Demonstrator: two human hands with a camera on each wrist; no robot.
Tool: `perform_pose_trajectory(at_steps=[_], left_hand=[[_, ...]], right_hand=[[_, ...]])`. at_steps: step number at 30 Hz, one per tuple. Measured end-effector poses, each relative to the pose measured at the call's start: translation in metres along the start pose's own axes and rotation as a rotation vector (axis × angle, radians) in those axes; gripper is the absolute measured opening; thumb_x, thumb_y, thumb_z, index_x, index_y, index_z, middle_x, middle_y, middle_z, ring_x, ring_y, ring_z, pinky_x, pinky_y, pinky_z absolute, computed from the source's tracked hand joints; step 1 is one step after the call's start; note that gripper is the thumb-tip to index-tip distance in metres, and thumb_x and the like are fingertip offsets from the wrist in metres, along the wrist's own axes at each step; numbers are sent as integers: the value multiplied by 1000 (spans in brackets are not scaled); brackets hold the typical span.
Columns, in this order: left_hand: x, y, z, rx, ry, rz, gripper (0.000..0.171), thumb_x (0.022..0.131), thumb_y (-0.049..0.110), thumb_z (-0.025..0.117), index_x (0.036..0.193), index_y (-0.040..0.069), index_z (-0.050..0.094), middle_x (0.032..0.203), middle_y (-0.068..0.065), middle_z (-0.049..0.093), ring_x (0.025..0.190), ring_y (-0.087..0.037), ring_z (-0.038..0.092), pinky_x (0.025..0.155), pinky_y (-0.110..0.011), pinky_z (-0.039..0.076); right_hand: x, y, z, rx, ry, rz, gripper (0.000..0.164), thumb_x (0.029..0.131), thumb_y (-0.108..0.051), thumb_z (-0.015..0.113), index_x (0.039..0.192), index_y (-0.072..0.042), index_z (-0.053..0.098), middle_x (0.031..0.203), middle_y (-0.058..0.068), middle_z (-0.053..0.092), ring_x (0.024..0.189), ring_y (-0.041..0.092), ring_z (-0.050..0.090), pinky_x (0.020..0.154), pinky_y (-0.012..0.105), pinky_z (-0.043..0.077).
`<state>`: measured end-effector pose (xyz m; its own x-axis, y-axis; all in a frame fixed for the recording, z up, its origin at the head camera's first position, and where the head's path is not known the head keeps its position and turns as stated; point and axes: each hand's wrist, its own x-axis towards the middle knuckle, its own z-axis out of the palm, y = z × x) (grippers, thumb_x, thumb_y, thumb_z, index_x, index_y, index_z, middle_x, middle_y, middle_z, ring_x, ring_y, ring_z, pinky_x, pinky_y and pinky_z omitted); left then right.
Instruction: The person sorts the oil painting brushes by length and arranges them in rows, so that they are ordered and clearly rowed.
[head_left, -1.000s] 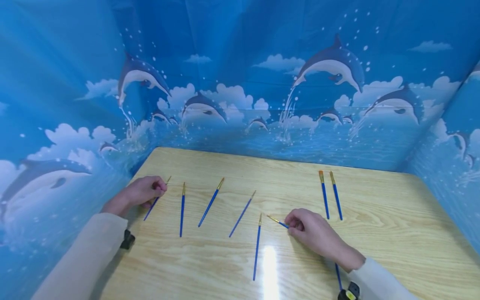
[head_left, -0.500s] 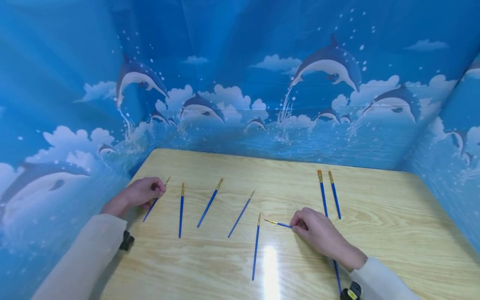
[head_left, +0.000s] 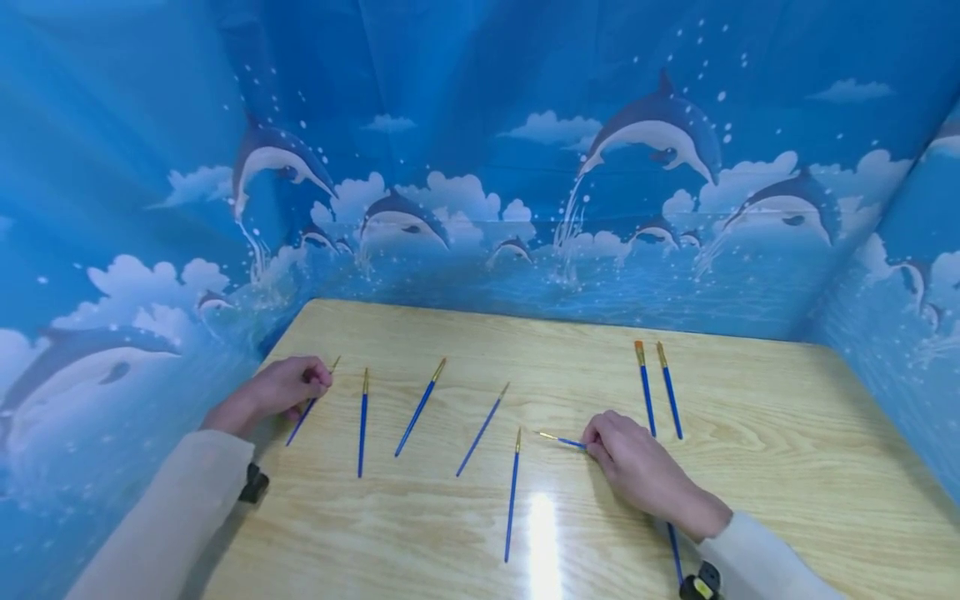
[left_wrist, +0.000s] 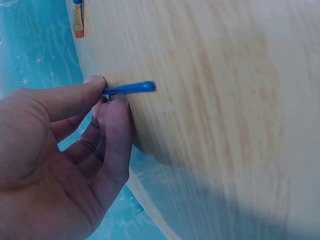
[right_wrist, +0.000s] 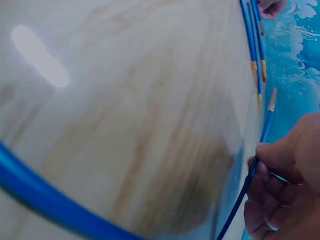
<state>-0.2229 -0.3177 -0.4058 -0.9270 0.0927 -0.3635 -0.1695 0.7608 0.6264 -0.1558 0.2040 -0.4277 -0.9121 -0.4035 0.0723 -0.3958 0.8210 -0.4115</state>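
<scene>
Over the table [head_left: 750, 467], left hand [head_left: 288, 385] and right hand [head_left: 630, 457], angled inward, pinch paintbrushes [head_left: 572, 443].

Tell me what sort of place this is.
Probably a screened-off tabletop workspace, perhaps for crafts: a wood-grain table, a dolphin-print backdrop around its far edge and sides, and several blue-handled paintbrushes spread over the tabletop.

Head view looked forward and down over the desk [head_left: 570, 375] to both far corners; close-in wrist views faced left hand [left_wrist: 60, 175] and right hand [right_wrist: 295, 185]; all shared the desk.
</scene>
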Motion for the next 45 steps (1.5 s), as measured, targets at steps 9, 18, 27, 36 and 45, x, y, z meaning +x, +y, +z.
perform_pose_trajectory(at_steps=[9,18,27,36,45], left_hand=[[3,-4,1,-1,3,-12,10,114,14,56,117,6,62,97,-9,56,84,-23,55,70,-37,56],[4,-5,1,-7,-3,-5,11,114,14,55,118,6,62,98,-10,57,84,-24,56,70,-38,56],[3,-4,1,0,2,0,11,113,13,56,118,5,62,99,-10,58,85,-23,55,70,-37,56],[5,-5,0,8,-9,9,12,114,16,56,119,7,62,98,-10,57,84,-23,55,70,-37,56],[9,-7,-1,29,-5,0,12,113,15,57,119,7,62,100,-11,59,86,-24,57,71,-37,57]], right_hand=[[4,-2,-12,128,92,5,8,108,-7,66,109,-15,69,98,-5,71,87,8,60,73,28,52],[-2,3,-29,204,95,4,11,108,-6,65,115,-11,71,106,1,74,92,8,67,73,26,57],[-26,25,-47,364,81,138,12,111,-9,63,121,-7,69,104,12,70,71,13,66,57,31,57],[-60,58,-54,320,82,211,18,112,-21,63,126,-11,71,98,7,70,62,11,60,52,32,54],[-83,76,-50,349,8,293,20,111,-25,66,124,-10,71,91,2,70,60,11,62,52,34,57]])
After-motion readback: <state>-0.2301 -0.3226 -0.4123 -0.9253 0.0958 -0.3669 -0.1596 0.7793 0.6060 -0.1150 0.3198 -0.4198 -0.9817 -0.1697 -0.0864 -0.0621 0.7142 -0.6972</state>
